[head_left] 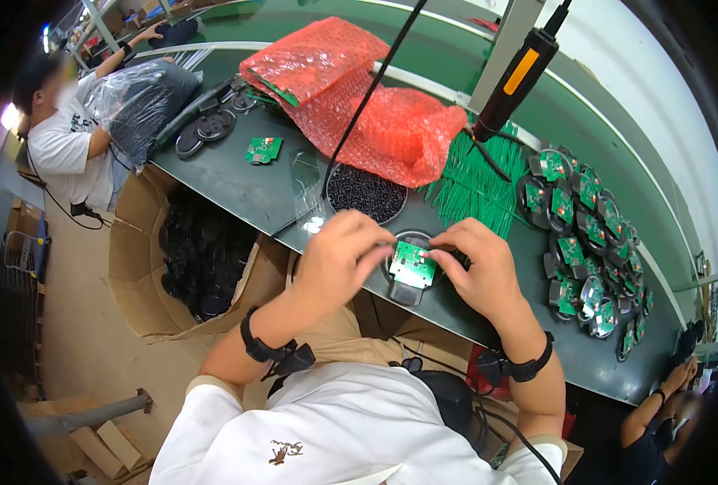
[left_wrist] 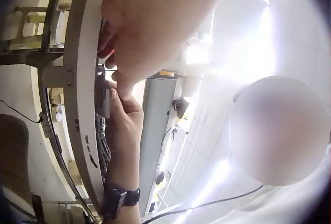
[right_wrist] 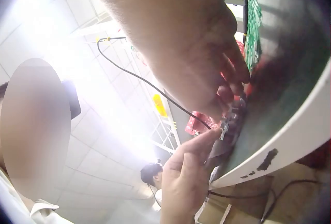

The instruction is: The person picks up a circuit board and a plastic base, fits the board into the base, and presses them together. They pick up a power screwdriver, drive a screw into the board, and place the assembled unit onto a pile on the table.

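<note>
A green circuit board lies on a round black housing near the table's front edge. My left hand comes in from the left, thumb and forefinger bent together at the board's upper left edge. From the other side my right hand pinches at the board's right edge with thumb and forefinger. In the right wrist view, the left hand has its fingertips right at the board, below the curled fingers of the right hand. The hands partly hide the housing's rim.
Behind the work stands a dish of small black parts, beside red bubble wrap and green cable ties. Similar assemblies crowd the right. An electric screwdriver hangs overhead. A carton of black parts stands left; another person sits beyond.
</note>
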`<state>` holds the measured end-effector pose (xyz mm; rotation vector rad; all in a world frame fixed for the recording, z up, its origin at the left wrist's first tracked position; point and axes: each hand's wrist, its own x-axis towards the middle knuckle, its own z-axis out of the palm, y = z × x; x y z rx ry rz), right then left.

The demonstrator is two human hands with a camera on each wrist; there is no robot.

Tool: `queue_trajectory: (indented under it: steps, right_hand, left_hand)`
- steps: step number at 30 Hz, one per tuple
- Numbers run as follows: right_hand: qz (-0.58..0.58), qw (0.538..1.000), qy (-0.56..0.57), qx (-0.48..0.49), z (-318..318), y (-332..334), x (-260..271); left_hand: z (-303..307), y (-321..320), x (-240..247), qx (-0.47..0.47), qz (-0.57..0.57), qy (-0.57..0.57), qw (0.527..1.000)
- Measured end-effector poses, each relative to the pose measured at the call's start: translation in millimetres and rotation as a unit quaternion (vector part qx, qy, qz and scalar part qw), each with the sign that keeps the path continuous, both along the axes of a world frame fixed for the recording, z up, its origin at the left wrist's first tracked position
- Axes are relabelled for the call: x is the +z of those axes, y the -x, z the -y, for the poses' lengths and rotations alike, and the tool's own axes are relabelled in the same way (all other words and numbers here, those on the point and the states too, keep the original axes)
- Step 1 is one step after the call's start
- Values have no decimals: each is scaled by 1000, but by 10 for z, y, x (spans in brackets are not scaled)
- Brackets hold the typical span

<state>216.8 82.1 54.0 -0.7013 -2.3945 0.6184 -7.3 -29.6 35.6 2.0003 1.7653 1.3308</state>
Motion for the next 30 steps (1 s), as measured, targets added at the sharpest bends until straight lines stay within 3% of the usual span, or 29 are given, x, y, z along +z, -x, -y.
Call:
queue_trajectory:
  steps: [3, 5, 9, 15, 18, 20, 23, 27, 30]
  right_hand:
    - [-51, 999, 4, -17, -87, -16, 93]
    - [-97, 986, 94, -102, -153, -43, 95]
    - [-160, 963, 149, -159, -317, -110, 89]
    - [-159, 958, 119, -207, -662, -14, 268]
    - [-235, 956, 33, -171, -860, 169, 331]
    - [-339, 927, 139, -77, -908, 281, 393]
    - [-313, 925, 214, -29, -824, 292, 524]
    - [-269, 937, 225, 2, -713, 231, 561]
    - [-317, 899, 290, 84, -539, 295, 582]
  left_hand:
    - [-252, 187, 69, 79, -91, -18, 993]
    - [-374, 260, 48, 84, -107, -14, 991]
    - [-508, 325, 33, 55, -121, 49, 990]
    - [-489, 339, -15, 55, -122, 62, 989]
    - [-475, 327, 9, 56, -118, 60, 990]
    - [-473, 319, 9, 55, -118, 53, 990]
    - [-506, 335, -13, 49, -133, 53, 989]
    - [-517, 338, -22, 44, -156, 62, 985]
    - [-550, 333, -32, 51, -116, 23, 992]
